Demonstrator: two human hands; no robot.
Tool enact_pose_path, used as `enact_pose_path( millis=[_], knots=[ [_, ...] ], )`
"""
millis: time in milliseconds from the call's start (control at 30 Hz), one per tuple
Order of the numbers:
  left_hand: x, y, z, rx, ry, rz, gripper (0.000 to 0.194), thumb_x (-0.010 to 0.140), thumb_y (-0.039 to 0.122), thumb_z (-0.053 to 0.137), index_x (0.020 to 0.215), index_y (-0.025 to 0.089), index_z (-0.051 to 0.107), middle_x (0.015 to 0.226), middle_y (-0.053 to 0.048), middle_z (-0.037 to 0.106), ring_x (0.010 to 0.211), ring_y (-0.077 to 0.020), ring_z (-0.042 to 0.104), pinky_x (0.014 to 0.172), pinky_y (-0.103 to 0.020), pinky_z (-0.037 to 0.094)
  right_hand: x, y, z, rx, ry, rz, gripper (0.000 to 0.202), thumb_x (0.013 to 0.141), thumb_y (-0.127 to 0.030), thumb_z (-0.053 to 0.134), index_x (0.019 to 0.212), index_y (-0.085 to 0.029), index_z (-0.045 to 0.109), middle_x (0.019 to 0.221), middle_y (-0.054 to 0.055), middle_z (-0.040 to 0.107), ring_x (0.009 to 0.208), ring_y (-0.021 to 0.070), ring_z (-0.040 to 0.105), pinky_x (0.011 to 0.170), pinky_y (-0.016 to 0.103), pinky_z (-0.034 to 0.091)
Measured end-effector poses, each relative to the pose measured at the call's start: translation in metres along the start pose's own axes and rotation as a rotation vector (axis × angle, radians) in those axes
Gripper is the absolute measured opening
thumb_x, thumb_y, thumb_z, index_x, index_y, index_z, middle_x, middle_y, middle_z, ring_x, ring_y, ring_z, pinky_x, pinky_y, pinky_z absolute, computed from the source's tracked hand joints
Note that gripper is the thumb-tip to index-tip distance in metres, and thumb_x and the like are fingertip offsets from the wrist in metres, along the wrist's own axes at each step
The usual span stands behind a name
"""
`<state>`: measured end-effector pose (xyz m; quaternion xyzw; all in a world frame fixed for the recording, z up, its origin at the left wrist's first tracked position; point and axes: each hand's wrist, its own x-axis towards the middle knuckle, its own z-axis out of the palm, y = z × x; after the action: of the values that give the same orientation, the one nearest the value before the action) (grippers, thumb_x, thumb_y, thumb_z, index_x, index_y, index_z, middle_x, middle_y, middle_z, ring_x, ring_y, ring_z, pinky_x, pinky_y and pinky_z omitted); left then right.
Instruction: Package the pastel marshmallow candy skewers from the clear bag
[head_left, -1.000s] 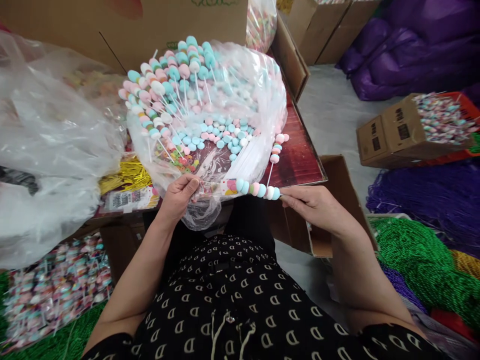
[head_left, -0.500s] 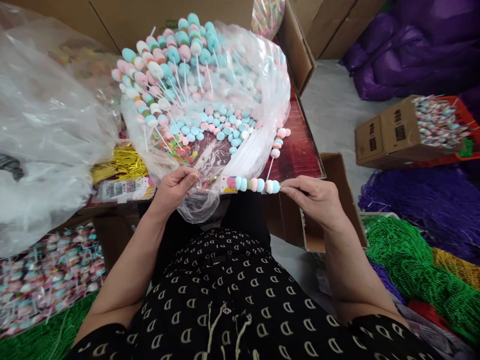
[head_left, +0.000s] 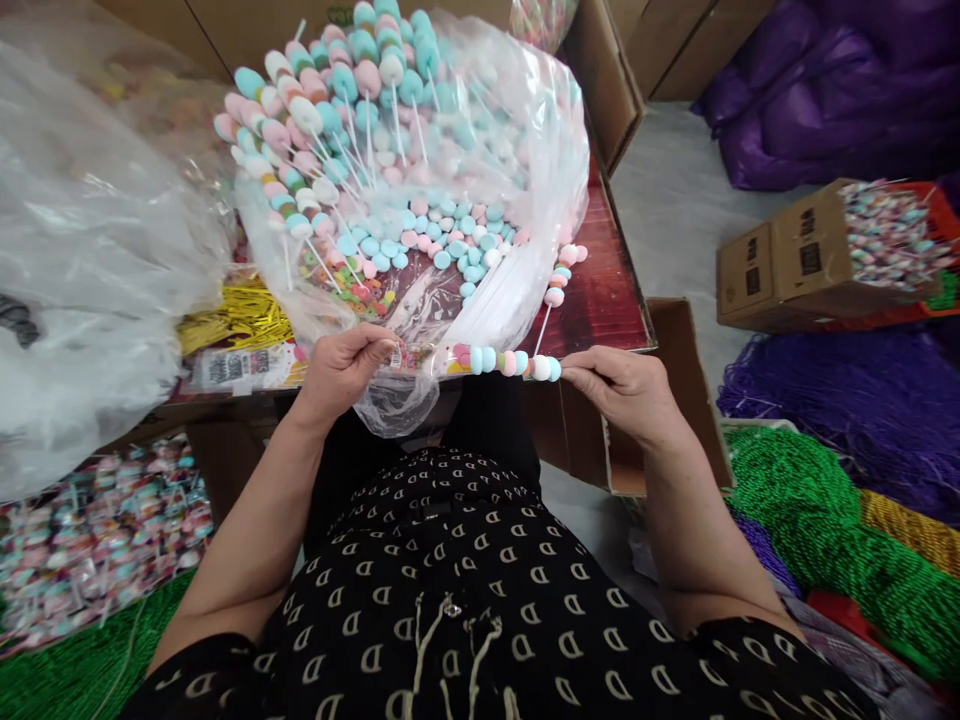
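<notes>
A candy skewer (head_left: 517, 364) of blue, pink and white pieces lies level between my hands, its left part inside a clear printed wrapper (head_left: 431, 359). My left hand (head_left: 346, 368) pinches the wrapper's left end. At the other end, my right hand (head_left: 619, 388) is closed on the skewer's tip, thumb against fingers. Behind them, loose candies (head_left: 450, 240) and white sticks (head_left: 491, 305) lie in a large clear plastic bag (head_left: 555, 130). Several finished skewers (head_left: 307, 115) lean at the bag's left side. One more skewer (head_left: 555, 290) rests on the red table (head_left: 611, 300).
Yellow ties (head_left: 240, 318) and printed wrappers (head_left: 244, 367) lie at the table's left. An open cardboard box (head_left: 675, 400) stands below its right edge. Wrapped candies (head_left: 105, 540) are piled at lower left, green beads (head_left: 795, 500) at right. A big plastic bag (head_left: 90, 260) fills the left side.
The view has shifted slightly, so the table and bags appear a little higher. Both hands keep their hold, and the wrapped skewer between them has hardly moved.
</notes>
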<state>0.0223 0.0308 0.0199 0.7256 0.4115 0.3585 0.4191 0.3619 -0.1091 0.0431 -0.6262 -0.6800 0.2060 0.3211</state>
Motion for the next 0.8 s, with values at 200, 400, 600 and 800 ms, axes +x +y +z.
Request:
enact_pose_path(
  millis=[200,400,600,800],
  knots=[
    [-0.001,-0.001,0.003,-0.05,0.033,-0.067,0.014,0.085,0.034,0.076,0.08,0.02,0.076,0.066,0.001,0.063,0.06,-0.0131,0.051,0.06,-0.025,0.043,0.001,0.002,0.01,0.048,0.005,0.0,0.016,0.094,-0.03,0.068,0.081,-0.024,0.075,0.079,0.002,0.074,0.07,0.0158,0.065,0.065,0.028,0.051],
    [-0.001,0.003,0.004,-0.02,0.008,-0.038,0.013,0.084,0.032,0.075,0.079,0.02,0.077,0.067,0.0,0.066,0.062,-0.0141,0.053,0.062,-0.026,0.045,0.0,0.007,0.017,0.098,0.027,0.018,0.017,0.094,-0.033,0.07,0.084,-0.023,0.079,0.077,0.002,0.075,0.069,0.0161,0.067,0.066,0.029,0.052],
    [-0.002,-0.003,0.002,-0.012,0.022,-0.006,0.018,0.087,0.037,0.072,0.081,0.02,0.077,0.069,-0.001,0.066,0.063,-0.0141,0.054,0.062,-0.026,0.046,-0.002,0.011,0.02,0.146,0.013,0.016,0.017,0.095,-0.037,0.072,0.089,-0.025,0.082,0.083,0.002,0.081,0.072,0.0176,0.073,0.071,0.03,0.056],
    [-0.002,-0.009,0.001,-0.044,0.038,-0.017,0.023,0.088,0.041,0.073,0.082,0.02,0.077,0.068,0.0,0.064,0.06,-0.0124,0.051,0.057,-0.025,0.044,-0.001,0.016,0.019,0.122,-0.02,0.008,0.024,0.099,-0.04,0.067,0.09,-0.024,0.082,0.084,0.003,0.082,0.073,0.018,0.075,0.07,0.028,0.055]
  ],
)
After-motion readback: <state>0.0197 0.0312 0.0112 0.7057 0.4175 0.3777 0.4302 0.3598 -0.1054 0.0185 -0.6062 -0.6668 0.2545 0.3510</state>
